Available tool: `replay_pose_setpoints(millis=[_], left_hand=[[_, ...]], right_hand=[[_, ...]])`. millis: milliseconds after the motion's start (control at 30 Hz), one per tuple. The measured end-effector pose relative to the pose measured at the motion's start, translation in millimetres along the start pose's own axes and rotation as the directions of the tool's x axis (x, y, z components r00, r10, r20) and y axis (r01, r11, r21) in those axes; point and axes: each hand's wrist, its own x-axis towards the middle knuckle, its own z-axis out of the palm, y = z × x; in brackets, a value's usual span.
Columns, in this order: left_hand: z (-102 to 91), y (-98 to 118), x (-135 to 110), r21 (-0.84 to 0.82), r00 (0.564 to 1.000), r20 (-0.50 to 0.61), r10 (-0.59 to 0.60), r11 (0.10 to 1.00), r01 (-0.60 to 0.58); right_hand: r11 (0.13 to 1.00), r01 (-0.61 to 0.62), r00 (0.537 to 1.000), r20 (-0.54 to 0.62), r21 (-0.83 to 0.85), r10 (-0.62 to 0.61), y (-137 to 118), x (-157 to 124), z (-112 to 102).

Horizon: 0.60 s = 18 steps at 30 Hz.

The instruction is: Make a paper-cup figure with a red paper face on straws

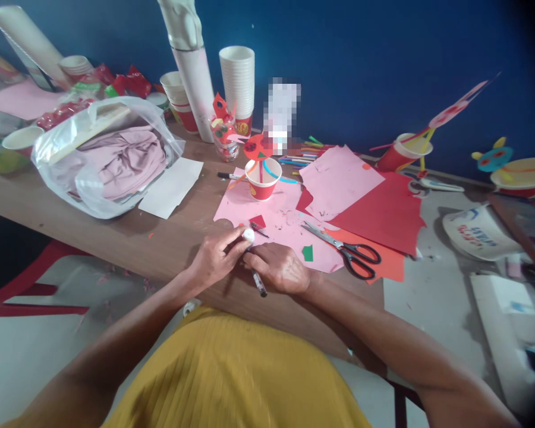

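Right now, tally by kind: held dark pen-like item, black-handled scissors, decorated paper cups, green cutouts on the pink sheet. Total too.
Dark pen-like item: 1
Black-handled scissors: 1
Decorated paper cups: 3
Green cutout: 1
Total: 6

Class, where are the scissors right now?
In the head view, the scissors lie to the right of the right hand, between the green scrap and the red sheet.
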Motion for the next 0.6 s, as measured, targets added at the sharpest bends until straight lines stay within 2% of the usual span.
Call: replay_pose_setpoints(millis=[367, 600], left_hand=[[0.4, -2, 0, 0.008, 1.0, -0.004, 0.013, 1.0, -0.013], [2.4, -5, -2, -0.015, 0.999, -0.022, 0.033, 0.999, -0.034]], right_hand=[[1.0, -0.003, 1.0, -0.003, 0.011, 0.003, -2, -4, -5], [0.993, -0.06, 0.997, -0.044, 0.098, 0.064, -1, -12, -27]])
